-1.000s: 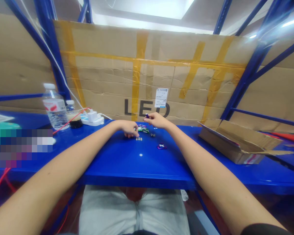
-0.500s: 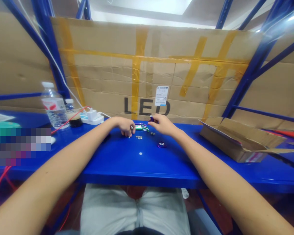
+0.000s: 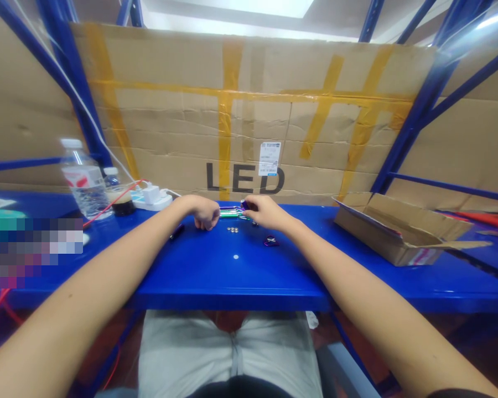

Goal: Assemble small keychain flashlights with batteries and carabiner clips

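My left hand (image 3: 206, 213) is closed with its knuckles forward, low over the blue table (image 3: 199, 271). Whatever its fingers hold, if anything, is hidden. My right hand (image 3: 265, 212) pinches a small dark purple cylinder (image 3: 244, 204) between thumb and fingers. Between the hands lie several slim metallic tubes (image 3: 229, 213), green and purple, with shiny clips at their right end. Several small silver button-like pieces (image 3: 233, 230) are grouped just in front of them. A purple ring-shaped clip (image 3: 270, 241) rests below my right hand.
An open cardboard box (image 3: 398, 232) stands at the right. At the left are a water bottle (image 3: 85, 185), a smaller bottle with dark liquid (image 3: 122, 202) and a white power strip (image 3: 151, 199). A slim black object (image 3: 176, 232) lies beside my left forearm. Tall cardboard (image 3: 182, 121) closes off the back.
My right hand has moved left with the purple cylinder, closer to the tubes. My left hand has shifted slightly left, away from the silver pieces. The whole view has shifted a little.
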Tool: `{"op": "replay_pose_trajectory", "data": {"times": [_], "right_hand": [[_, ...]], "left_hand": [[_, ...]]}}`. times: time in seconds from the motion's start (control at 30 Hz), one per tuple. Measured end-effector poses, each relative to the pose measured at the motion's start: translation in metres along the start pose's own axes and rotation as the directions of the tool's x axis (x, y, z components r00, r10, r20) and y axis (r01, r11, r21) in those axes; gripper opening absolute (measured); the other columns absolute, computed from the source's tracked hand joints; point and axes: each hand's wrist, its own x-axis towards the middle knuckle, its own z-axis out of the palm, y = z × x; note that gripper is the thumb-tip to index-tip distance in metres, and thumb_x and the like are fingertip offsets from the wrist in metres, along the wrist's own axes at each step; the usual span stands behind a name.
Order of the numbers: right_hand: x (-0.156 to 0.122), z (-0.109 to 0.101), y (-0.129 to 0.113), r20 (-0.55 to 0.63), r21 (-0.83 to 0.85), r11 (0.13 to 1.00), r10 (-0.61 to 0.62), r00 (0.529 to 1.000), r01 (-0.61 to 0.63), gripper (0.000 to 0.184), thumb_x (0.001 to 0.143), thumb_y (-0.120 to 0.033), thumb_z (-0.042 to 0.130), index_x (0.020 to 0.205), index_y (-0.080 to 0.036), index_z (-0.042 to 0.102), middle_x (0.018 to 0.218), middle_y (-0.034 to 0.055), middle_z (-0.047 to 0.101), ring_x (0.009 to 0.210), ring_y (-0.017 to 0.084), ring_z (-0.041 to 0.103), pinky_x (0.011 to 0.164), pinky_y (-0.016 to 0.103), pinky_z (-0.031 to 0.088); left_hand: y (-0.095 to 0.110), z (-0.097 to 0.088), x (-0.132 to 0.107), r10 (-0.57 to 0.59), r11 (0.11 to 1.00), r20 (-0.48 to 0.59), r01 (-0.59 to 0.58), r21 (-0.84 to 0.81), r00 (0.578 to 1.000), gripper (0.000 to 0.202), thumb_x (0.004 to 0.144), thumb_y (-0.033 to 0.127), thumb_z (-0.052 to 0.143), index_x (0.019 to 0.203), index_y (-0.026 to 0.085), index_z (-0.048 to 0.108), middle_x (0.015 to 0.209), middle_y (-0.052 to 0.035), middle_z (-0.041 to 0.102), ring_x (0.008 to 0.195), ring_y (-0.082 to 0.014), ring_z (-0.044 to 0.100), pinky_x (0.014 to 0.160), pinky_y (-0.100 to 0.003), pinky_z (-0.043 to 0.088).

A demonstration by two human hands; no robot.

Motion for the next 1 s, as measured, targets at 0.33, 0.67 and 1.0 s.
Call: {"op": "replay_pose_trajectory", "data": {"times": [0.33,0.67,1.0], "right_hand": [[0.000,0.004,-0.001,0.053,-0.004,1.000,-0.009,0.999,0.009,0.003,0.084,-0.018,0.063,0.084,-0.015,0.062,0.080,0.0020,0.063,0.074,0.015,0.053,0.068,0.027,0.036],[-0.002,0.004,-0.001,0.119,-0.008,1.000,0.002,0.993,-0.001,0.007,0.084,-0.016,0.061,0.090,-0.016,0.064,0.086,0.0040,0.067,0.076,0.015,0.055,0.069,0.026,0.037],[0.002,0.010,0.010,0.053,0.119,0.993,-0.002,0.999,-0.005,0.028,0.079,-0.002,0.053,0.094,-0.016,0.071,0.093,0.0044,0.072,0.086,0.017,0.062,0.078,0.027,0.043]], "left_hand": [[0.009,0.004,0.000,-0.023,0.998,-0.031,0.021,-0.062,0.999,0.013,0.066,0.023,0.064,0.076,0.015,0.063,0.074,-0.0081,0.070,0.066,-0.0190,0.066,0.065,-0.030,0.059],[0.008,0.004,0.001,0.016,0.996,-0.070,-0.022,-0.086,0.997,0.022,0.069,0.025,0.063,0.089,0.015,0.065,0.079,-0.0085,0.072,0.069,-0.0199,0.069,0.065,-0.030,0.059],[0.024,0.003,-0.007,0.188,0.981,-0.343,-0.160,0.107,0.920,0.016,0.073,0.023,0.059,0.087,0.017,0.064,0.077,-0.0054,0.070,0.068,-0.0178,0.064,0.063,-0.027,0.048]]}}
